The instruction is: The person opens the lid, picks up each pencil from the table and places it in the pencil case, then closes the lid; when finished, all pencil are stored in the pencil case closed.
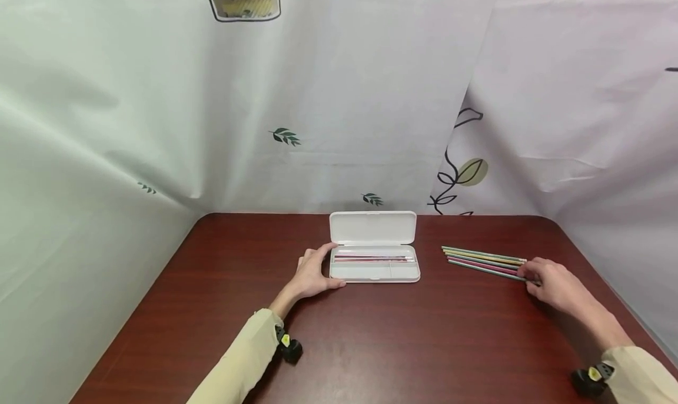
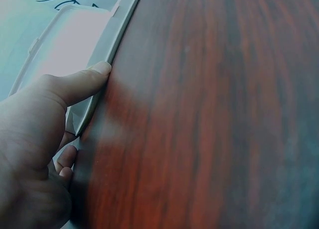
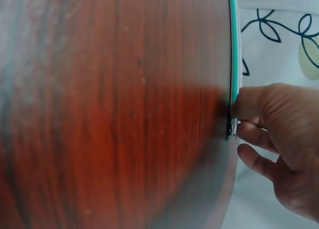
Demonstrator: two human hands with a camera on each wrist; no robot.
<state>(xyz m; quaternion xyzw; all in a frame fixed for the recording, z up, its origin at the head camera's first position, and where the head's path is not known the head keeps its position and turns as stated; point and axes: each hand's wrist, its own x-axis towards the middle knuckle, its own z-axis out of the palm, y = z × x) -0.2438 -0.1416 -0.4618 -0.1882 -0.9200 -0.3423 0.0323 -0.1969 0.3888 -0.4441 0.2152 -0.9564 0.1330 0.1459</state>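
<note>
An open white pencil case [image 1: 364, 272] lies on the table with its lid [image 1: 373, 227] raised toward the back. Thin red-toned pencils [image 1: 371, 260] rest in its rear compartment. My left hand [image 1: 312, 274] holds the case's left end, thumb at the front edge and fingers behind; the left wrist view shows the thumb [image 2: 87, 82] on the rim. To the right, several green, yellow and pink pencils [image 1: 477, 260] lie side by side. My right hand [image 1: 553, 283] is at their right ends. In the right wrist view, thumb and finger pinch a green pencil [image 3: 234, 50] near its metal-banded end.
The dark red-brown wooden table [image 1: 397, 339] extends toward me and to both sides. White patterned cloth [image 1: 344, 98] hangs behind its back edge and along the sides. A small black wrist camera [image 1: 290, 350] sits at the left cuff, another [image 1: 589, 381] at the right.
</note>
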